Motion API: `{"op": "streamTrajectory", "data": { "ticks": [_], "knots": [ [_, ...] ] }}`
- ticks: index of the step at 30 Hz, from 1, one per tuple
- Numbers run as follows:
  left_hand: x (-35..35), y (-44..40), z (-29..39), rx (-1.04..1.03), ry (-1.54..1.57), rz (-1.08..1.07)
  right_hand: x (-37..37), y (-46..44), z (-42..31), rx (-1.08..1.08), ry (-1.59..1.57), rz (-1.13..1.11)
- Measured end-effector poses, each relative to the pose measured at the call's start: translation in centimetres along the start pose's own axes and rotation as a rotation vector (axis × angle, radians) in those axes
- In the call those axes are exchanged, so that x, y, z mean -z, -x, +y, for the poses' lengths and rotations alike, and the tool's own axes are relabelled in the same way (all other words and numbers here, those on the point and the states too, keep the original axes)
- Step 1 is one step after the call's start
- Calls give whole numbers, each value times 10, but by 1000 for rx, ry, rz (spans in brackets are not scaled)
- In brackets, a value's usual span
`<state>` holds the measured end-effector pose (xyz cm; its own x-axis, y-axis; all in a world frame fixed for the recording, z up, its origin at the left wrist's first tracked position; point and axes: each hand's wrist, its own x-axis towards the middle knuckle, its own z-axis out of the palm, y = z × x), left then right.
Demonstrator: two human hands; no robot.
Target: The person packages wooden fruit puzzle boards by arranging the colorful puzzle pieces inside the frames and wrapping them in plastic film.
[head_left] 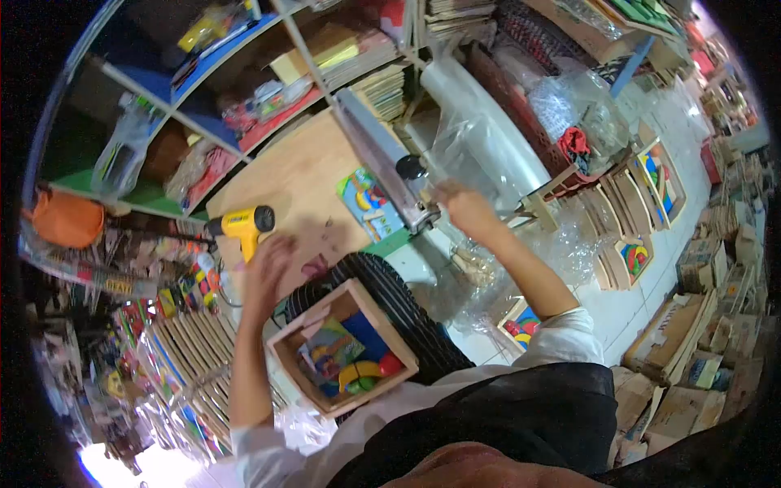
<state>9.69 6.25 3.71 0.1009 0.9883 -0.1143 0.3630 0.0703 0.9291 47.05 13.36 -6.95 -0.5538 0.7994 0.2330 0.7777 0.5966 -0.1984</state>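
My left hand (271, 264) is smeared by motion over the wooden table, close to a yellow heat gun (241, 226) lying on it. My right hand (466, 210) is raised with its fingers curled in, beside the end of a long grey bar-shaped device (378, 154) with a black knob (411, 167). Whatever these fingers pinch is hidden. On my lap rests an open wooden box (309, 316). It holds a printed card (335, 343), yellow, red and green toy fruit (359, 376) and a blue panel. A colourful picture board (370, 203) lies flat near the device.
Behind the table (281, 175) stands a shelf unit (175, 114) with packed items. A large roll of clear plastic film (488, 122) lies at its right. Stacked wooden boxes (622, 203) stand on the right-hand floor, near cardboard cartons (667, 337). Wrapped wooden pieces (195, 350) are at left.
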Motion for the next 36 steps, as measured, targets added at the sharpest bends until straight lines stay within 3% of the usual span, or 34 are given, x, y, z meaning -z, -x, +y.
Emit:
{"op": "streamTrajectory", "data": {
  "ticks": [1, 2, 3, 4, 5, 7, 9, 12, 14, 16, 18, 21, 24, 26, 29, 30, 33, 34, 36],
  "knots": [
    [-25, -21, 9, 140, -63, -86, -6, 0, -23, -8, -42, -98],
    [-44, -40, -17, 20, 50, -183, -12, 1, -44, -16, -81, -197],
    [-67, -55, -8, -105, -49, -177, -12, -1, -64, 43, -89, -142],
    [-94, -82, -36, 27, -78, -90, -12, -4, -84, 104, -98, -86],
    [-107, -105, -43, -19, -122, -229, -9, -6, -99, 165, -107, -29],
    [-131, -114, -21, -23, -339, -74, 2, -12, -116, 214, -43, 2],
    [-144, -132, -42, -57, -491, 7, 12, -16, -129, 222, 17, -56],
    [-118, -125, -39, 54, -662, -11, 8, -11, -148, 290, -28, 39],
    [-87, -112, -64, -13, -592, 47, 14, -7, -172, 292, -113, 94],
    [-55, -85, -71, 110, -258, 35, 22, -14, -200, 274, -217, 143],
    [-24, -60, -74, 46, -128, 100, 22, -19, -225, 240, -329, 121],
    [28, -33, -99, 12, 14, 265, 14, -25, -254, 387, -561, 304],
    [63, 3, -105, 267, 834, 261, 24, -4, -244, -121, -628, -45],
    [48, 46, -95, 224, 643, 100, 22, 14, -229, -389, -664, -226],
    [50, 63, -109, 170, 504, -7, -11, 48, -214, -429, -731, -387],
    [52, 66, -111, 156, 485, -22, -1, 46, -219, -652, -992, -611],
    [62, 65, -111, 53, 387, 346, -8, 61, -214, -432, -918, -432],
    [75, 65, -119, 103, 425, 293, -6, 64, -213, -397, -935, -399],
    [84, 65, -131, 135, 467, 186, 12, 73, -205, -526, -1042, -523]
  ]
}}
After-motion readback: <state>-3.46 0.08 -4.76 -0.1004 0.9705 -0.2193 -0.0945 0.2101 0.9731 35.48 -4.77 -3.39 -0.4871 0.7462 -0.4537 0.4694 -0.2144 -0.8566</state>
